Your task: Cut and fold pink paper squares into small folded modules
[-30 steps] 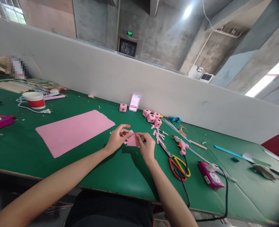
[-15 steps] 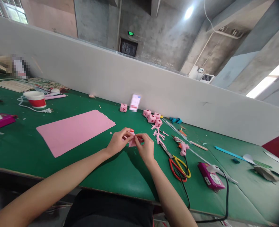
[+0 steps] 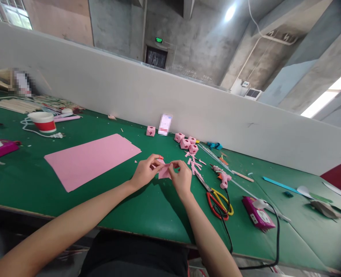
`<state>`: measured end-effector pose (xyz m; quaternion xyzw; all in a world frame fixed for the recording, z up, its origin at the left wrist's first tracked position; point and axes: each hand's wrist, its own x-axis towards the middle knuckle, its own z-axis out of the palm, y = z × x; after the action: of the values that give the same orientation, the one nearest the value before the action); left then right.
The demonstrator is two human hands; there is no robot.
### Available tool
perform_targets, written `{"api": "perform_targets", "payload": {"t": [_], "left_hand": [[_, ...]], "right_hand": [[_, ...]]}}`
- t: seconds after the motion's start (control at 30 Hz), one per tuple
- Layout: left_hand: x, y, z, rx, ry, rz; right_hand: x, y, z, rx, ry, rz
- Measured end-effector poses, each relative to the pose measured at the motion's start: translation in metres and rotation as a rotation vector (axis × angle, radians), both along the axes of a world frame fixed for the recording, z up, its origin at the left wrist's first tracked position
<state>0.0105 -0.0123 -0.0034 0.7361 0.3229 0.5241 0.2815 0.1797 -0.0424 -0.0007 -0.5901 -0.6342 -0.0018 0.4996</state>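
Pinching a small pink paper piece (image 3: 164,174) with both left hand (image 3: 144,172) and right hand (image 3: 182,177), from opposite sides over the green table (image 3: 124,215), probably to steady something so thin and light.

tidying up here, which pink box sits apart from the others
The leftmost pink box, standing alone; the other four cluster together, nearer the scissors.

L hand (image 3: 145,172) & R hand (image 3: 182,178) v. close, both in pinch, forearms (image 3: 98,207) fwd

Ceiling light (image 3: 230,13) glaring, soft shadows; right edge blurred
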Motion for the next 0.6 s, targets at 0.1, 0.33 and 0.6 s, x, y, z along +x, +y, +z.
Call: {"api": "perform_targets", "payload": {"t": [0.1,0.33,0.6], "left_hand": [[-0.002,0.001,-0.001,-0.02,-0.027,0.03],[-0.004,0.006,-0.004,-0.016,-0.045,0.083],[-0.005,0.005,-0.005,0.048,-0.027,0.107]], "right_hand": [[0.009,0.002,0.001,0.012,0.003,-0.081],[0.002,-0.003,-0.001,0.086,-0.086,0.037],[-0.007,-0.008,-0.002,0.036,-0.176,0.135]]}}
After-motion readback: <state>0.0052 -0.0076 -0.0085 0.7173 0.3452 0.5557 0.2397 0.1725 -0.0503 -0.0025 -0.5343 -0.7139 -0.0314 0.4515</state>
